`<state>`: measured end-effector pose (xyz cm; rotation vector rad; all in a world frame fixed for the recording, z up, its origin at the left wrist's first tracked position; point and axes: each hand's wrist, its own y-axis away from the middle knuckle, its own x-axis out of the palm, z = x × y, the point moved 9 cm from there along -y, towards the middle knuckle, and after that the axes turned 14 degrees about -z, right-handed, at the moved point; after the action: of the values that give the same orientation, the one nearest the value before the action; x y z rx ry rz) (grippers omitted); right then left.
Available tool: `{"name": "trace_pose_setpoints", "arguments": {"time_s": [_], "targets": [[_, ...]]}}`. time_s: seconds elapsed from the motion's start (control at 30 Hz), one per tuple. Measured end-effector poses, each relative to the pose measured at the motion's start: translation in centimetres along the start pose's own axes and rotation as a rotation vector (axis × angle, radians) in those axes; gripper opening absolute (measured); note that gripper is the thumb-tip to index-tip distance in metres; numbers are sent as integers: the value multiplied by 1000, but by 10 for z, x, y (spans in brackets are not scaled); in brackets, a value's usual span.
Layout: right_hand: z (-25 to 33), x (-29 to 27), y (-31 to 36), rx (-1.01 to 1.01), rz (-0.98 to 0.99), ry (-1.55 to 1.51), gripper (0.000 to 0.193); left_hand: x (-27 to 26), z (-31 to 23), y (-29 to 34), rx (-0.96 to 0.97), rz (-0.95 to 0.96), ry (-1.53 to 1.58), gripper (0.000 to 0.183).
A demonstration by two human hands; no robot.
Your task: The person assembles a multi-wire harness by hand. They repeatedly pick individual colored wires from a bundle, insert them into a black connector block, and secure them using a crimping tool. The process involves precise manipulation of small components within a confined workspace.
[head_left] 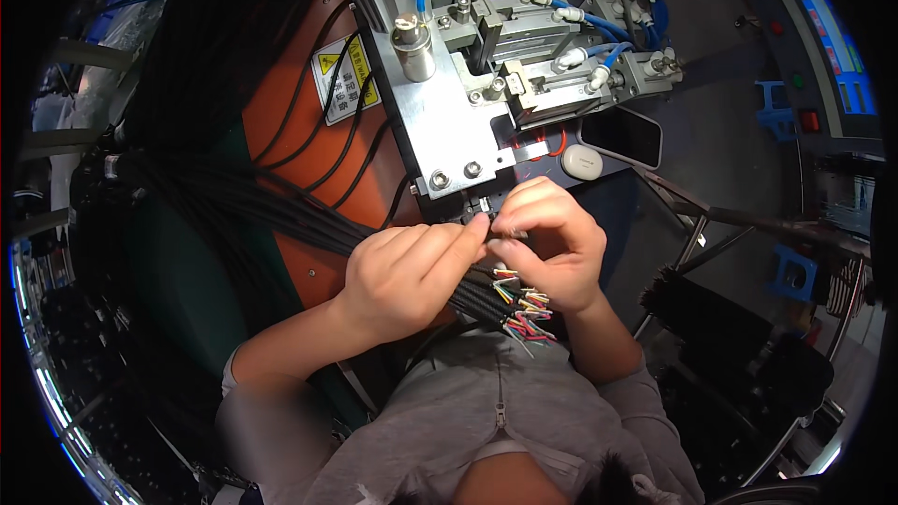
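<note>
Left hand (400, 273) and right hand (568, 248) nearly meet, both perhaps pinching.

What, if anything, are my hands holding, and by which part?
Your right hand seems to pinch something small, its held part hidden; whether your left hand grips the black cables beneath it can't be told.

1. Ahead: a bright metal plate (435, 126) stands just beyond the left hand (407, 276), blocking a straight forward reach.
2. Left: a thick black cable bundle (253, 194) runs up to that hand, obstructing a low sideways pass.
3. Below: coloured wire ends (526, 309) crowd the gap between the right hand (561, 248) and the grey jacket (412, 421).
4. Right: open room, as far as dark metal bars (730, 218); a white case (582, 163) and phone (622, 136) narrow the way forward.
</note>
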<state>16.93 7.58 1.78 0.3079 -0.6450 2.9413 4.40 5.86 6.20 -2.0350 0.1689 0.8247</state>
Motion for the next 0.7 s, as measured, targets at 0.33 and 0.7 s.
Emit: {"name": "trace_pose_setpoints", "arguments": {"time_s": [0.33,0.7], "targets": [[5,1,-3,-2,-21,270,17,-2,6,0,-45,-109,24,15],[24,3,-4,-228,-88,519,18,4,2,4,3,-49,-53,10]]}}
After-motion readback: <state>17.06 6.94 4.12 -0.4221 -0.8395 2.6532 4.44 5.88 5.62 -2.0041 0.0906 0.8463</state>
